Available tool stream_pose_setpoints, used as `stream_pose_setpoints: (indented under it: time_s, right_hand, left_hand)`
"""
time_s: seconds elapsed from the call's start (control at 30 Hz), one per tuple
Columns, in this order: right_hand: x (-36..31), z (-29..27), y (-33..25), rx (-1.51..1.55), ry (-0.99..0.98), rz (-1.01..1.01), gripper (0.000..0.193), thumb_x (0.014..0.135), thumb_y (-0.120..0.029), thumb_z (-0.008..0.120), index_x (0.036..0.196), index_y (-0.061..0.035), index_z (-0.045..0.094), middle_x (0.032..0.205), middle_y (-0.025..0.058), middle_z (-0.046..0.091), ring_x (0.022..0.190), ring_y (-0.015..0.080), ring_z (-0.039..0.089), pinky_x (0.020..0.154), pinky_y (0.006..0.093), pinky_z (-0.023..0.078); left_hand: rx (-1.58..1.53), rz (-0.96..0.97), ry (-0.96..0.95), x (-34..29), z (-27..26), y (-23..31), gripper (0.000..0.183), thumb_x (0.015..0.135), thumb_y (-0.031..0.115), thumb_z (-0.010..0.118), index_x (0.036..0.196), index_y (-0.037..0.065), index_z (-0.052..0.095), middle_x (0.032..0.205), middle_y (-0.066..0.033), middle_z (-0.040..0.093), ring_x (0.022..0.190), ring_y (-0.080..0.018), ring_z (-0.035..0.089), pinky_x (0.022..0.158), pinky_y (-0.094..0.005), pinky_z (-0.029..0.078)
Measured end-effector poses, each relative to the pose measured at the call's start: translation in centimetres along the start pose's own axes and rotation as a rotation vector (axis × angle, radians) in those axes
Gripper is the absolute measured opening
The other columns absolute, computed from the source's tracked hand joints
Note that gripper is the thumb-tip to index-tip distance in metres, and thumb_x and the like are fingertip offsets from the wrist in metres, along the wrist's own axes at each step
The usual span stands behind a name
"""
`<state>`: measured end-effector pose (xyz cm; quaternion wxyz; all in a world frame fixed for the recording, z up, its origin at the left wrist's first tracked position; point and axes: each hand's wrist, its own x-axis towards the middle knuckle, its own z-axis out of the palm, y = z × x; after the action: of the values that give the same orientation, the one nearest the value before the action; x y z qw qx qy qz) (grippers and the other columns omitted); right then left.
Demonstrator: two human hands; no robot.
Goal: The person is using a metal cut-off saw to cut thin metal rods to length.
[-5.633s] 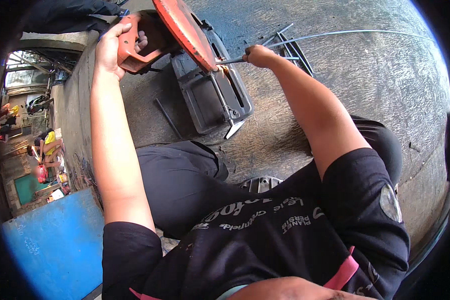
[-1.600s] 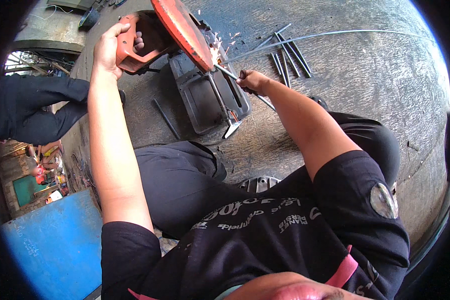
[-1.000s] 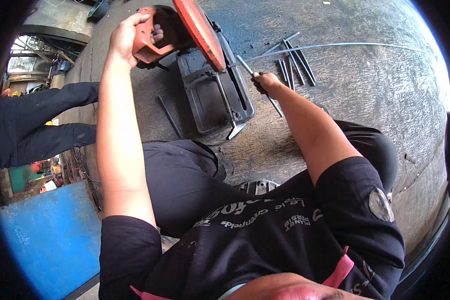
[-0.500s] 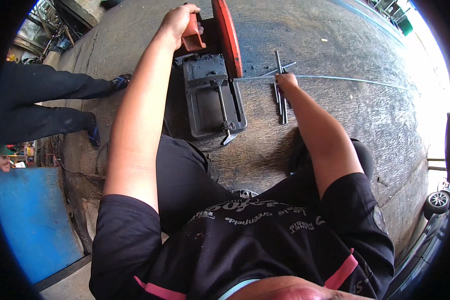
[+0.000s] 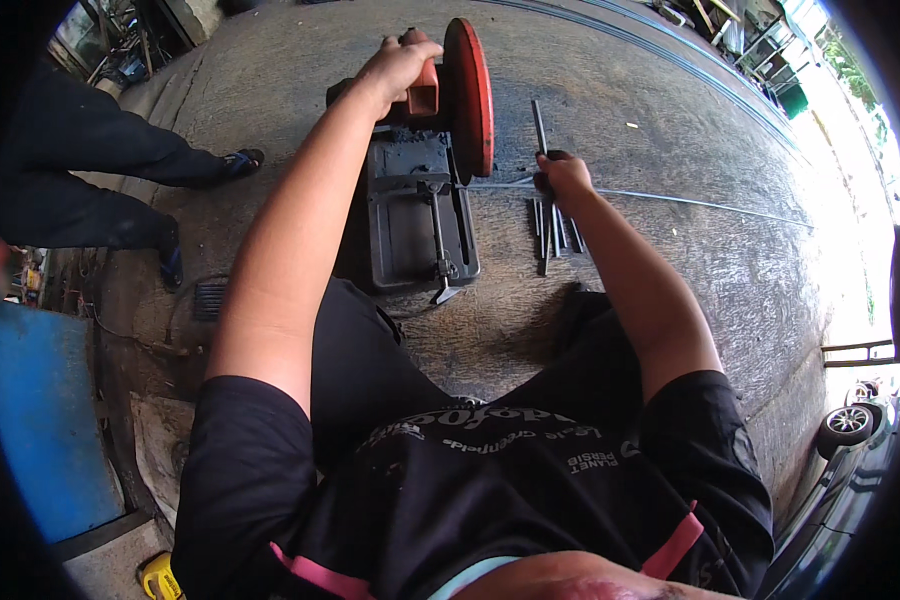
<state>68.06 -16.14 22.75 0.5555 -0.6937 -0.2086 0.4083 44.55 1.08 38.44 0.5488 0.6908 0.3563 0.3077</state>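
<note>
My left hand (image 5: 400, 72) is closed around the handle of a cut-off saw, beside its round red blade guard (image 5: 470, 100). The saw's dark base (image 5: 395, 235), with a screw clamp (image 5: 438, 235), stands on the floor in front of me. To the saw's right, my right hand (image 5: 567, 178) grips a short metal bar (image 5: 539, 125), which points away from me. Several short cut bars (image 5: 545, 240) lie on the floor just below that hand. From the saw, a long thin metal bar (image 5: 690, 200) runs rightward, passing by my right hand.
Another person's dark-trousered legs (image 5: 120, 165) are at the left, near a blue panel (image 5: 45, 420). Long metal bars (image 5: 660, 55) lie along the far floor. A car (image 5: 835, 500) stands at the lower right, and a yellow object (image 5: 158, 575) at the lower left.
My right hand has turned and lifted a short bar; the other short pieces now show on the floor below it. My left hand stays on the saw handle. The view has shifted slightly.
</note>
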Motion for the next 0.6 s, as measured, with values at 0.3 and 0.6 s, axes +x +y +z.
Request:
stream_pose_setpoints:
  time_s: [0.3,0.6]
  right_hand:
    - [0.1,1.7,-0.2,0.004,0.014,-0.003,0.021,0.085,-0.013,0.063,0.1,0.0026,0.06,0.076,0.0066,0.059,0.055,0.0135,0.056,0.047,0.0269,0.049]
    - [-0.8,2.0,-0.6,-0.04,0.046,-0.014,0.019,0.085,-0.012,0.063,0.097,0.0024,0.062,0.075,0.0061,0.059,0.056,0.0135,0.057,0.048,0.0262,0.048]
  left_hand:
    - [0.11,0.09,0.006,-0.6,0.5,-0.4,0.061,0.081,0.026,0.06,0.123,-0.004,0.028,0.094,-0.0191,0.052,0.069,-0.0251,0.064,0.053,-0.0363,0.058]
    - [0.104,0.091,0.04,-0.6,0.7,-0.4,0.053,0.08,0.024,0.058,0.119,-0.003,0.032,0.092,-0.0166,0.052,0.068,-0.0233,0.063,0.05,-0.0346,0.057]
